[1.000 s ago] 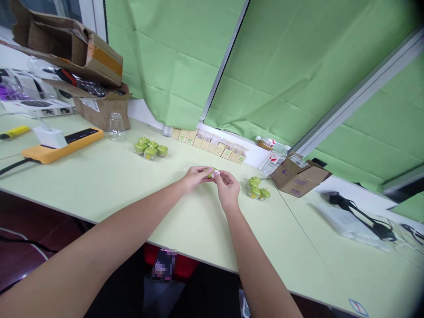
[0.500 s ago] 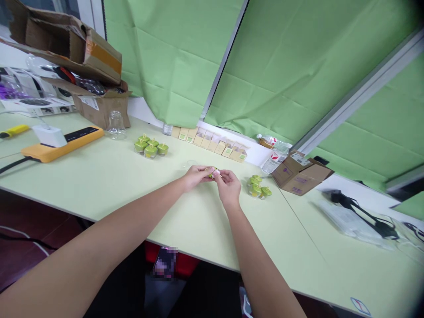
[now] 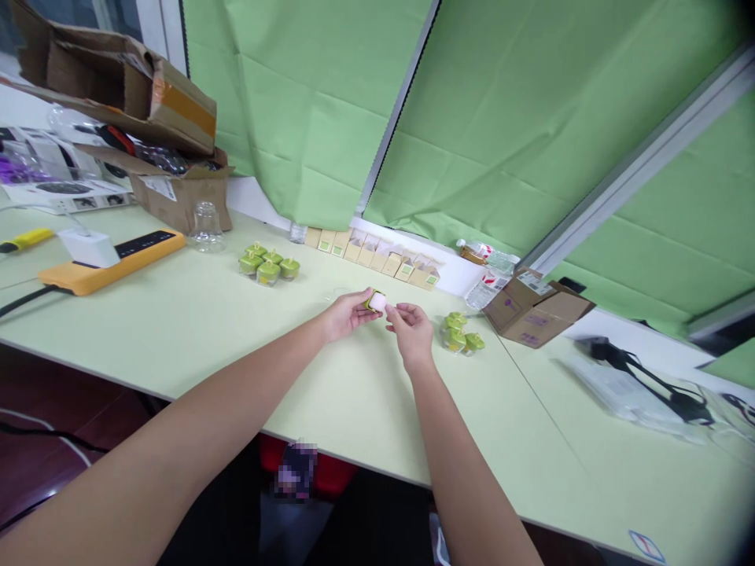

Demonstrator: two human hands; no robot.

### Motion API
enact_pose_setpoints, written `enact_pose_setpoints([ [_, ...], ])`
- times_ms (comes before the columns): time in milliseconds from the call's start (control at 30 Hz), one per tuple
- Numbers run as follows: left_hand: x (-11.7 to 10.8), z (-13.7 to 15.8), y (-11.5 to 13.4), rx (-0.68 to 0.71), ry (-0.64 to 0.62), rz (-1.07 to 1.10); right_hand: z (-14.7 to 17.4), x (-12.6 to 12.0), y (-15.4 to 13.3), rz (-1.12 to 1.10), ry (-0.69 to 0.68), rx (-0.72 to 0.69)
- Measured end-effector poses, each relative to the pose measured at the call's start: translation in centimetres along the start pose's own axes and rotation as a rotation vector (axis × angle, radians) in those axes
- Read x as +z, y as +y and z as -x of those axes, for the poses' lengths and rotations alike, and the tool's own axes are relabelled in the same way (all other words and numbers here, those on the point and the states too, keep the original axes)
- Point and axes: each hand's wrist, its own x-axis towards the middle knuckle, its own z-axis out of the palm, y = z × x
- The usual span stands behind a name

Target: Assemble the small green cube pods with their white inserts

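Over the middle of the table, my left hand [image 3: 347, 316] grips a small green lid [image 3: 369, 301] between thumb and fingers, tilted so that its inner side faces right. A rounded pale pink pad [image 3: 377, 302] shows in the lid. My right hand [image 3: 413, 334] is on the other side, its thumb and index finger pinched at the pad's right edge; the other fingers are curled. Clear cups with green lids stand on both sides: one cluster [image 3: 268, 272] to the left, a smaller one [image 3: 455, 339] just right of my right hand.
A row of small cardboard boxes [image 3: 369, 253] lines the wall. At left are an orange power strip [image 3: 135, 248], a clear jar [image 3: 206, 228] and stacked cartons [image 3: 185, 196]. Plastic bottles [image 3: 487, 287] and an opened carton [image 3: 534, 314] stand at the back right.
My hands were close together around the small green-and-white piece. They have moved slightly apart, and the lid is turned so that the pale pink pad shows.
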Motion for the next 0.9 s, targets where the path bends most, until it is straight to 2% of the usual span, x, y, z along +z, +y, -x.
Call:
enact_pose_setpoints([
  [167, 0.1, 0.2, 0.5, -0.039, -0.016, 0.006, 0.5, -0.2, -0.7, 0.049, -0.058, 0.039],
  [333, 0.1, 0.3, 0.5, -0.076, -0.004, 0.040, 0.6, 0.0, -0.8, 0.068, -0.134, -0.016],
  [533, 0.0, 0.4, 0.7, -0.103, -0.022, 0.041, 0.1, -0.5, 0.1, 0.197, -0.085, -0.008],
  [700, 0.0, 0.3, 0.8, -0.094, -0.008, 0.033, 0.0, -0.7, 0.8, 0.311, -0.103, -0.050],
  [833, -0.1, 0.1, 0.7, -0.093, 0.025, 0.020, -0.2, -0.9, -1.2, 0.439, -0.030, -0.091],
  [900, -0.2, 0.0, 0.7, -0.071, 0.034, 0.018, 1.6, -0.5, -3.4, 0.490, 0.035, -0.182],
])
